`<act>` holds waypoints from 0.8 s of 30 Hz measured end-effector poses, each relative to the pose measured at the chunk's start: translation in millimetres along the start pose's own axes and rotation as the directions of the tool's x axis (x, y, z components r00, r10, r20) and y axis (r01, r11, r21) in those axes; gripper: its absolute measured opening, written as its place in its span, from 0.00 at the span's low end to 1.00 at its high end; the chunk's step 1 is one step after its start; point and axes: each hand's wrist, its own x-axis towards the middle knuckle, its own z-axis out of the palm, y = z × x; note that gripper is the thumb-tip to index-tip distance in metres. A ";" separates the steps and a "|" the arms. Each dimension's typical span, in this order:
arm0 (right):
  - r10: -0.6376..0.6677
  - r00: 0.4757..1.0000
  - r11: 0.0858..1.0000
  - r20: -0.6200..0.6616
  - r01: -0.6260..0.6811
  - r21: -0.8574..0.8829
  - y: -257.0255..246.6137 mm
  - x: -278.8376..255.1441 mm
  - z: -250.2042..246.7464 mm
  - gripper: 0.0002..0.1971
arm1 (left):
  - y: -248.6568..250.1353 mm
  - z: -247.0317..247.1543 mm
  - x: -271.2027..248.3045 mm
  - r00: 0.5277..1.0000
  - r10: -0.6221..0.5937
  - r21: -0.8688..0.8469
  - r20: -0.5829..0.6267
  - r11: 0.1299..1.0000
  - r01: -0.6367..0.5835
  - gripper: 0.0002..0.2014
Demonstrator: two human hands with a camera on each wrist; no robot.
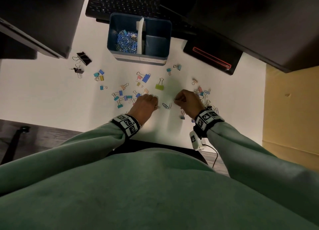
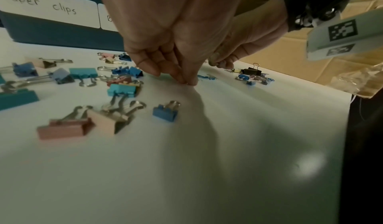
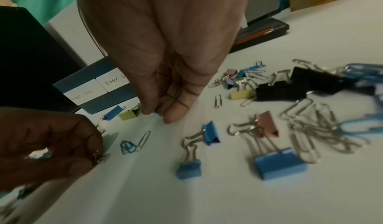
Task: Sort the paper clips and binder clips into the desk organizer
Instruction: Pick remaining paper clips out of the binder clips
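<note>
The blue desk organizer [image 1: 124, 57] stands at the back centre, and its left compartment holds several paper clips [image 1: 126, 40]. My left hand [image 1: 146, 104] is curled down at the white desk and pinches silver paper clips [image 3: 99, 157]. My right hand [image 1: 185, 100] is also curled and pinches a small bluish paper clip [image 3: 158, 111] at its fingertips. Between the hands lie loose paper clips [image 1: 167, 105]. Coloured binder clips [image 1: 159, 86] are scattered in front of the organizer. A mixed pile of clips [image 1: 205, 95] lies beside the right hand.
A black keyboard [image 1: 124, 2] lies behind the organizer. A black case with a red outline [image 1: 212, 57] sits at the back right, and a cardboard box [image 1: 290, 109] borders the desk's right edge. Large black binder clips [image 1: 84, 58] lie at the left.
</note>
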 end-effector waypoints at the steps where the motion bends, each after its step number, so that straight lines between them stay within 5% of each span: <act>1: -0.001 1.000 0.999 -0.001 0.001 -0.034 0.3 -2.2 0.6 0.04 | -0.2 0.1 1.5 1.000 0.014 0.024 -0.003 1.000 -0.014 0.07; 10: 0.114 0.987 0.967 -0.113 -0.137 -0.216 -21.3 -9.8 47.6 0.14 | -0.2 1.1 5.8 0.997 0.065 0.175 0.052 0.982 -0.073 0.14; 18: 0.105 0.992 0.890 -0.067 -0.124 -0.438 -33.1 0.3 58.1 0.08 | 1.9 -5.5 8.7 0.987 0.105 0.174 0.118 0.977 -0.125 0.07; 24: 0.098 0.994 0.946 0.043 -0.079 -0.315 -41.2 4.9 24.4 0.07 | -11.2 -40.9 10.4 0.996 0.065 -0.087 0.058 0.994 -0.060 0.07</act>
